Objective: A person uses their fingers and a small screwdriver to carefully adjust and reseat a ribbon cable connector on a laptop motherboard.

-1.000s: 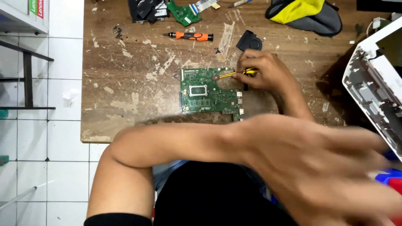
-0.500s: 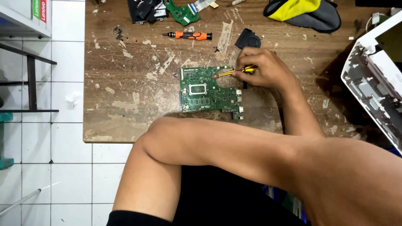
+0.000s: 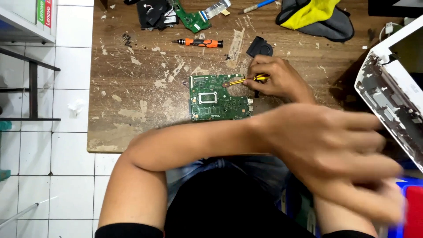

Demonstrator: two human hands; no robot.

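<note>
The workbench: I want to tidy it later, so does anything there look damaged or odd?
Yes. The wooden table is scarred, its top flaked in pale patches around the green circuit board. On the right a white laptop shell stands tilted with its innards exposed. The orange screwdriver lies loose.

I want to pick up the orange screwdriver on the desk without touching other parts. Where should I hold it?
Grip the orange screwdriver by its thick orange handle, from above. It lies flat, black tip pointing left, with bare wooden desk on both long sides, so fingers probably fit there.
</note>
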